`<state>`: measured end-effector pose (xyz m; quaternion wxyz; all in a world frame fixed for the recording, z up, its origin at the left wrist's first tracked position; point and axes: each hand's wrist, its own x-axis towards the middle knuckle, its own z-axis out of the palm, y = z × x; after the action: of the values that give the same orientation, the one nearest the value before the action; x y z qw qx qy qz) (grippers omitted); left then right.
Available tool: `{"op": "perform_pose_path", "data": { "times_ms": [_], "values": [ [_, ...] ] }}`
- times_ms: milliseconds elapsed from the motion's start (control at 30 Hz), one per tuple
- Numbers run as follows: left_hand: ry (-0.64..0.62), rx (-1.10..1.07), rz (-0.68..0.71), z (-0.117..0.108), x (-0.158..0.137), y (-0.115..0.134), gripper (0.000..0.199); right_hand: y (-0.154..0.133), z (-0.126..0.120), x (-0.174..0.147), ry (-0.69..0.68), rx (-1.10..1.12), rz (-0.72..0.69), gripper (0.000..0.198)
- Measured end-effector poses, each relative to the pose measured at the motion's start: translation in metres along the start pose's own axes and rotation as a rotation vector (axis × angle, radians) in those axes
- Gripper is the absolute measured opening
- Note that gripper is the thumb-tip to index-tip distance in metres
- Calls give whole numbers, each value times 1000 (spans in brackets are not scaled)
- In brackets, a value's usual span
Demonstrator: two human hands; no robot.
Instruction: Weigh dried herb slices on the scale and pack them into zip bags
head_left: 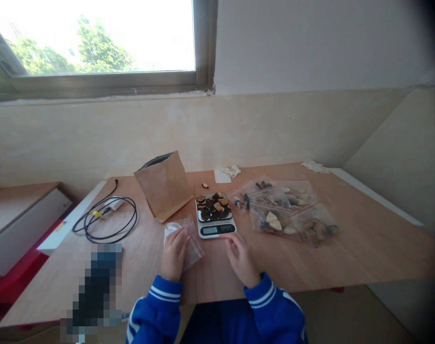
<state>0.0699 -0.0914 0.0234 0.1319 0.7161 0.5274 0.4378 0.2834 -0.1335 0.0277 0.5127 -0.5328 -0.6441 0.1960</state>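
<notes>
My left hand (174,253) pinches a clear zip-lock bag (194,248) near its opening, just left of the scale. Inside the bag I make out nothing. A small white digital kitchen scale (217,229) has dark-edged dried slices (213,206), like dried mushroom, heaped on its plate; its display digits are too small to read. My right hand (241,258) is at the scale's front edge, fingers loosely bent and a little apart, with nothing seen in them. A fingertip meets or nearly meets the scale's edge.
Behind the left hand stands an open brown paper pouch (165,186). Filled zip bags (285,210) lie to the right. One loose slice (205,185) and white paper (222,176) are behind the scale. A coiled black cable (104,220) and a pixelated dark object (97,291) are left.
</notes>
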Motion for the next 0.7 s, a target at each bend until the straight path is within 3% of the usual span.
{"op": "perform_pose_path", "data": {
  "times_ms": [133,267,400,533,700],
  "values": [
    [21,-150,110,-6,7,24,37,-31,32,13,-1,192,103,27],
    [60,-260,112,-11,13,36,33,-37,47,32,83,344,220,29],
    [124,-399,14,-13,16,37,30,-25,37,46,67,398,266,30],
    [382,-523,-130,-9,21,36,29,-9,19,45,33,507,344,33],
    [477,-594,-183,2,46,39,37,12,-1,41,97,375,271,41]
  ]
}}
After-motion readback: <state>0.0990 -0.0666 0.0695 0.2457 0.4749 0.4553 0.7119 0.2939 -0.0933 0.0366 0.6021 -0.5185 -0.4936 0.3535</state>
